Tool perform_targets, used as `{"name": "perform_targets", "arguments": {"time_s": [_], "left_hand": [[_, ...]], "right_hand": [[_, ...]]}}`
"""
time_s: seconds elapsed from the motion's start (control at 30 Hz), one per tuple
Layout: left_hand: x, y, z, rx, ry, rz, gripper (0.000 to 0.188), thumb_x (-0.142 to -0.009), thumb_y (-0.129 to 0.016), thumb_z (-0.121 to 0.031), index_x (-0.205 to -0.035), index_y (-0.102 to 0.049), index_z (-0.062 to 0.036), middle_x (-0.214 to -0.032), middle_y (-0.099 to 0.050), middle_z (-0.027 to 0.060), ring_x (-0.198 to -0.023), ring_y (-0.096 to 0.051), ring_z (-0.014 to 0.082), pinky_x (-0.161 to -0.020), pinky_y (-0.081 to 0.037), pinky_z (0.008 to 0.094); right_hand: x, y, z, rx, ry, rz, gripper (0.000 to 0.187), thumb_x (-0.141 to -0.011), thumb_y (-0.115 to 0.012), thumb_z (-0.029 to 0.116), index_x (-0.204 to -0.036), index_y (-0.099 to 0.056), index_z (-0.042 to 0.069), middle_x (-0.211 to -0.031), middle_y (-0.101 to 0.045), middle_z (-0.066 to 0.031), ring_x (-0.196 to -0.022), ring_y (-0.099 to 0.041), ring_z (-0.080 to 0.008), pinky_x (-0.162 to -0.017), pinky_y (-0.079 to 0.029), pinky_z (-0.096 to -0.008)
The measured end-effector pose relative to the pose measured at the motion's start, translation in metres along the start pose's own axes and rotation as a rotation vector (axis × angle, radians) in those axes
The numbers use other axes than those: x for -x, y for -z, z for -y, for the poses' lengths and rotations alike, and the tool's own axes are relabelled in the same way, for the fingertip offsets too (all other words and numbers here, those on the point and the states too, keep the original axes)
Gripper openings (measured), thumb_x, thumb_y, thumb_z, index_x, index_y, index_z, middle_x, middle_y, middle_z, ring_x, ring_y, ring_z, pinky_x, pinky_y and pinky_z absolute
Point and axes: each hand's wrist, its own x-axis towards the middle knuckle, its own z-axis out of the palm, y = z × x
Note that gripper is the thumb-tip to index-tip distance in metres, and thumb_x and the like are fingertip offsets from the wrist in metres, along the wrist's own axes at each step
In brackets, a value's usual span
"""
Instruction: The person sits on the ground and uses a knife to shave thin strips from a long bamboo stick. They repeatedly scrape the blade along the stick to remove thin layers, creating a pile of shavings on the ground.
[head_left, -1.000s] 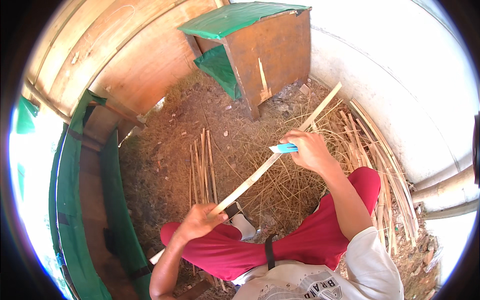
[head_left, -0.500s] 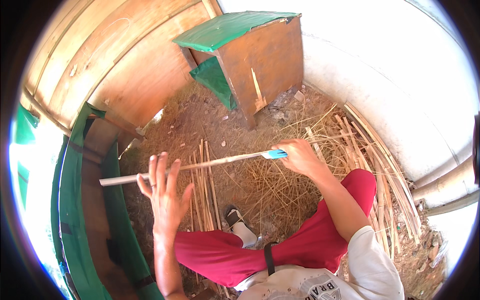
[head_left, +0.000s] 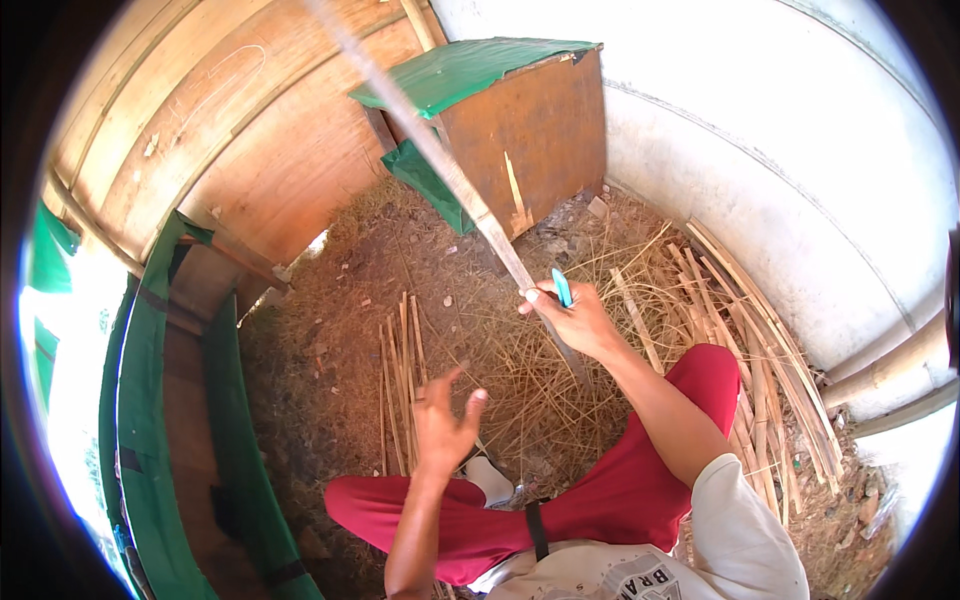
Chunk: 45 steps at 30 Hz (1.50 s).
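Note:
My right hand (head_left: 582,320) pinches a long, thin bamboo strip (head_left: 455,185) near its lower end. The strip slants up and to the left, past the top edge of the view, and its short tail hangs below the hand. A small light-blue tool (head_left: 562,288) like a cutter is also in this hand; its blade is not visible. My left hand (head_left: 445,425) holds nothing, thumb and fingers apart and slightly blurred, above the ground in front of my left leg. Several thin strips (head_left: 403,370) lie on the ground just beyond it.
Curled shavings (head_left: 525,355) cover the ground between my legs. Longer bamboo strips (head_left: 780,370) are heaped at the right by the white wall (head_left: 720,130). A brown wooden cabinet (head_left: 535,140) with a green cover stands ahead. Green-covered shelving (head_left: 145,400) lines the left side.
The bamboo strip has swung from nearly level to steeply upward. My left hand has come off it and moved right and down. The blue tool now points upward in my right hand.

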Motion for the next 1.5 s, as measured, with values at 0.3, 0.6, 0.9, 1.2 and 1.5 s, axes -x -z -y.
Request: {"name": "perform_targets", "arguments": {"time_s": [0.3,0.6,0.9,1.2,1.5], "left_hand": [[-0.020,-0.072,-0.034,0.416,0.086,0.120,0.046,-0.104,-0.050,-0.031,-0.134,-0.045,0.0047,-0.117,-0.065,0.0282,-0.107,-0.066,0.0402,-0.093,-0.050,0.0471],[-0.032,-0.060,-0.030,0.571,0.214,0.128,0.038,-0.108,-0.043,-0.031,-0.119,-0.057,0.0025,-0.083,-0.064,0.0095,-0.062,-0.058,0.0166,-0.057,-0.050,0.0334],[-0.063,-0.001,-0.011,0.807,0.366,-0.133,0.092,-0.098,-0.006,-0.070,-0.132,-0.051,0.0035,-0.124,-0.063,0.0233,-0.123,-0.058,0.0339,-0.112,-0.038,0.0482],[-0.051,0.022,0.005,0.500,0.093,-0.360,0.046,-0.100,-0.059,-0.033,-0.131,-0.051,0.0002,-0.118,-0.065,0.0180,-0.110,-0.063,0.0290,-0.095,-0.051,0.0436],[-0.033,-0.018,-0.034,-0.101,0.071,0.147,0.039,-0.099,-0.059,-0.033,-0.120,-0.057,0.0002,-0.088,-0.071,0.0220,-0.080,-0.071,0.0398,-0.067,-0.051,0.0522]], "right_hand": [[-0.006,-0.008,0.016,-0.415,0.005,-0.052,0.033,-0.100,-0.062,0.025,-0.118,-0.069,-0.002,-0.098,-0.076,-0.0077,-0.087,-0.064,-0.0088,-0.084,-0.050,-0.0261],[-0.016,0.003,0.012,-0.494,0.018,-0.219,0.029,-0.097,-0.066,0.018,-0.119,-0.068,-0.002,-0.095,-0.076,-0.0086,-0.048,-0.039,-0.0004,-0.043,-0.031,-0.0182],[-0.023,0.027,0.016,-0.718,0.017,-0.324,0.030,-0.097,-0.067,0.021,-0.116,-0.067,-0.002,-0.098,-0.075,-0.0083,-0.048,-0.038,-0.0015,-0.044,-0.032,-0.0199],[-0.025,0.028,0.012,-0.712,-0.014,-0.384,0.028,-0.100,-0.062,0.019,-0.117,-0.065,-0.003,-0.107,-0.073,-0.0119,-0.048,-0.037,-0.0037,-0.047,-0.035,-0.0214],[-0.019,0.004,0.016,-0.643,0.001,-0.267,0.030,-0.101,-0.060,0.019,-0.121,-0.064,-0.003,-0.103,-0.074,-0.0112,-0.048,-0.037,-0.0016,-0.045,-0.034,-0.0202]]}}
